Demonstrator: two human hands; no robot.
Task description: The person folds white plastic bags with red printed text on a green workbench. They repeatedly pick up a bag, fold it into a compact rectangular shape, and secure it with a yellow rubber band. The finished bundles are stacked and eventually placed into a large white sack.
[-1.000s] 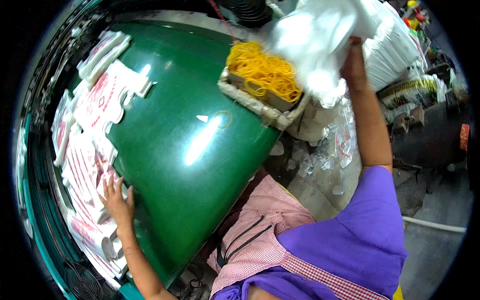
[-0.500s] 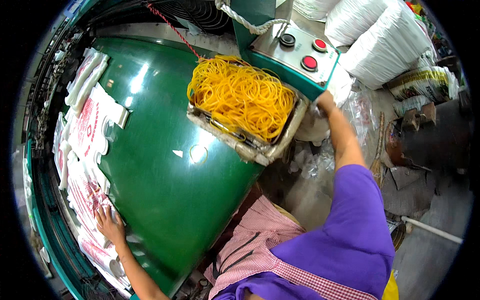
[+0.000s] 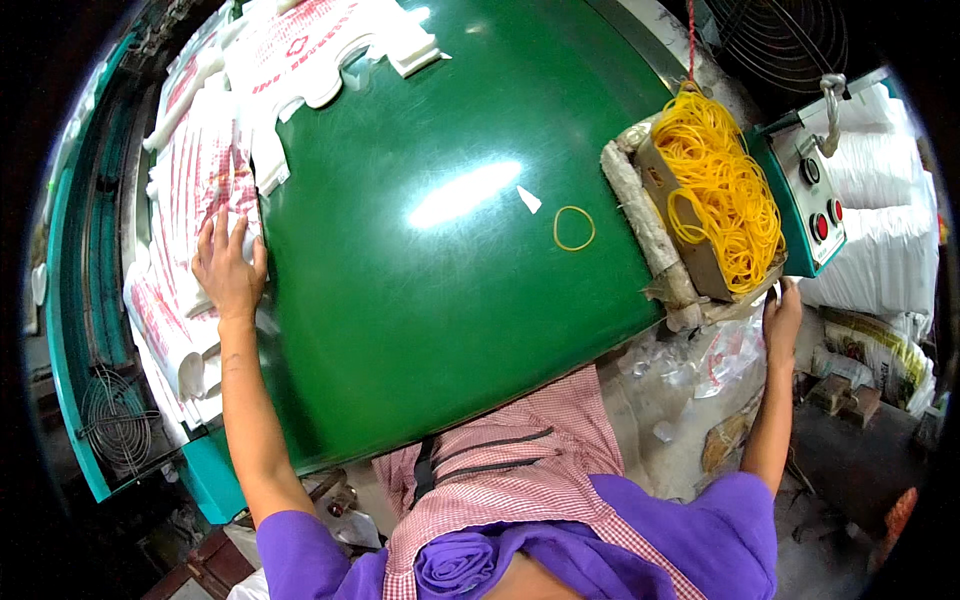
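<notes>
My left hand (image 3: 230, 265) lies flat, fingers a little spread, on a row of white plastic bags (image 3: 195, 170) with red print along the left side of the green table. Over on the right, my right hand (image 3: 782, 315) is closed, just below the near corner of the control box (image 3: 800, 200). Something white shows at its fingertips, but I cannot make out what it is. Beside that hand sits a box (image 3: 665, 190) filled with yellow rubber bands (image 3: 715, 180). A single rubber band (image 3: 555, 230) and a small white scrap (image 3: 528, 200) lie on the table.
The green tabletop (image 3: 400, 330) spreads between my arms. Black and red buttons sit on the control box. Large white sacks (image 3: 880, 240) stand beyond it. Crumpled clear plastic (image 3: 670, 360) lies on the floor at right. Fan guards show at far right (image 3: 780, 40) and lower left (image 3: 115, 415).
The view has swung left, so the table and bags sit differently in it. My left hand still rests on the bags. My right hand stays close to the control box's near corner.
</notes>
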